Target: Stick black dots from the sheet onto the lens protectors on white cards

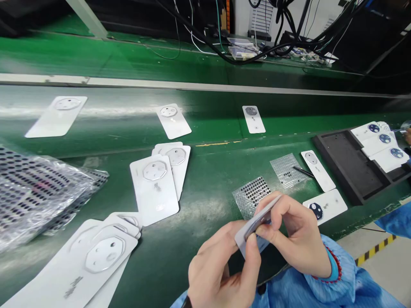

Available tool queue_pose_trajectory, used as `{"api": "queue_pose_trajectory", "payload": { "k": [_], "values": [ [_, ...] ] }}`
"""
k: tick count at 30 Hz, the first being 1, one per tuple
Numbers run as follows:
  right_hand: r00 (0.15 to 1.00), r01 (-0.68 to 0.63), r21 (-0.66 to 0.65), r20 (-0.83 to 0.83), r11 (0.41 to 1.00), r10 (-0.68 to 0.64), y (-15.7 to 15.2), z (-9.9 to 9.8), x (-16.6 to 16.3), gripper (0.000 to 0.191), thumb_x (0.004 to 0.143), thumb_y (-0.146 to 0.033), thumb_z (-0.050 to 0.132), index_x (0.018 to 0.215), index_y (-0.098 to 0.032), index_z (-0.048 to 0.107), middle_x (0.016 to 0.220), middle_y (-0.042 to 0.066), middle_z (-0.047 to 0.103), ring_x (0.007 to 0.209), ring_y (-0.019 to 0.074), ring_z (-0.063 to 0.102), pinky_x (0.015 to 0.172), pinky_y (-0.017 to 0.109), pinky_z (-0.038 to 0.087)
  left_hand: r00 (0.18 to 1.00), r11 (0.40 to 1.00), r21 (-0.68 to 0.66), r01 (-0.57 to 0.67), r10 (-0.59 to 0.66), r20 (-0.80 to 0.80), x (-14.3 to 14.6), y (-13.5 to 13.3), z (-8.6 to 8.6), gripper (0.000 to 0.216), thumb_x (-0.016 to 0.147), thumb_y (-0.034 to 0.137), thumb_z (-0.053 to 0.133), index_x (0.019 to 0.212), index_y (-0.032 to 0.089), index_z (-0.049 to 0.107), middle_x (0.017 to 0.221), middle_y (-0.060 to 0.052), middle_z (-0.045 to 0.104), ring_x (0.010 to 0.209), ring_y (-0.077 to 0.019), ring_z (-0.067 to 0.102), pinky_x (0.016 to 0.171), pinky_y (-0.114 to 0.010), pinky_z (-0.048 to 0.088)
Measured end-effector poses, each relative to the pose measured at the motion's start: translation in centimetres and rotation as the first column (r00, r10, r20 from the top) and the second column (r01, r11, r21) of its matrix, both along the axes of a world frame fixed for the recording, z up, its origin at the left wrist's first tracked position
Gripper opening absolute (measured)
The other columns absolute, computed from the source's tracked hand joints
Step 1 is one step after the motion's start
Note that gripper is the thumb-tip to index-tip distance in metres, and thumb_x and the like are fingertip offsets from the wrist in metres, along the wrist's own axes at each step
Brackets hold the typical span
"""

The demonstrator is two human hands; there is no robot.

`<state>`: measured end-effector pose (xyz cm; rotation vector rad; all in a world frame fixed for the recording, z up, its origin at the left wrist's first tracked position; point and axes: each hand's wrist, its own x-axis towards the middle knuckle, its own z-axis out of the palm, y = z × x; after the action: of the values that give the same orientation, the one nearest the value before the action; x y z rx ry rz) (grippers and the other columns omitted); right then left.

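Note:
A white phone back cover (241,236) with a dark round camera area is held tilted, almost edge-on, between both hands over the table's near edge. My left hand (224,265) grips its lower left end between thumb and fingers. With thumb and forefinger, my right hand (295,235) pinches the cover near the camera area and upper edge. Just beyond the hands lies a clear sheet (253,192) with rows of small black round pieces. A second clear sheet (287,171) bears only a few black pieces, and a thin black tool (303,172) rests by it.
Two covers, one upright (321,173) and one slanted (332,207), lie beside a black tray (346,164) holding more covers. Stacked covers (156,192) and a larger pile (96,261) lie left, near bagged dotted sheets (41,196). Three covers (253,119) line the green belt (212,115).

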<state>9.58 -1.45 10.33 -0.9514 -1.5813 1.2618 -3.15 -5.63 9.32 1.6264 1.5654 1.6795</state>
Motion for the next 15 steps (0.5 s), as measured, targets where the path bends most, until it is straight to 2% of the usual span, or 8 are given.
{"api": "queue_pose_trajectory", "payload": {
  "k": [3,7,12,15],
  "values": [
    [1.000,0.014,0.026,-0.002,1.000,-0.014,-0.3,0.0,-0.3,0.024,0.085,-0.010,0.064,0.072,-0.021,0.047,0.084,0.000,0.061,0.077,0.0135,0.059,0.068,0.027,0.048,1.000,1.000,0.024,-0.017,0.017,-0.021,0.3,0.0,-0.1,0.027,0.077,0.001,0.057,0.085,0.026,0.063,0.066,0.001,0.071,0.051,-0.0155,0.065,0.046,-0.026,0.056],
    [0.995,0.102,0.090,-0.003,0.991,-0.102,-0.2,-0.6,-0.5,0.024,0.085,-0.009,0.063,0.073,-0.021,0.046,0.085,0.001,0.060,0.078,0.0136,0.059,0.070,0.027,0.048,0.999,0.998,0.058,-0.011,0.013,-0.034,0.2,0.2,-0.8,0.027,0.074,-0.002,0.059,0.086,0.022,0.065,0.073,0.002,0.073,0.058,-0.0129,0.069,0.056,-0.021,0.058],
    [0.999,0.047,-0.003,-0.003,0.999,-0.047,0.8,-1.0,0.1,0.013,0.086,-0.011,0.063,0.085,-0.023,0.056,0.081,-0.002,0.061,0.074,0.0116,0.058,0.065,0.023,0.047,0.992,0.979,-0.186,0.081,-0.061,0.114,-0.6,0.6,-0.7,0.017,0.076,0.007,0.068,0.088,0.019,0.073,0.075,0.001,0.077,0.052,-0.0119,0.068,0.054,-0.017,0.057],
    [0.998,0.059,0.014,0.003,0.998,-0.059,0.9,-0.7,0.4,0.012,0.085,-0.013,0.065,0.087,-0.023,0.059,0.082,-0.003,0.063,0.073,0.0110,0.059,0.065,0.023,0.047,0.974,0.966,-0.247,0.083,-0.026,0.227,-0.7,0.6,-0.2,0.012,0.074,0.012,0.071,0.083,0.019,0.076,0.069,0.001,0.076,0.052,-0.0137,0.069,0.054,-0.017,0.057]
  ]
}}
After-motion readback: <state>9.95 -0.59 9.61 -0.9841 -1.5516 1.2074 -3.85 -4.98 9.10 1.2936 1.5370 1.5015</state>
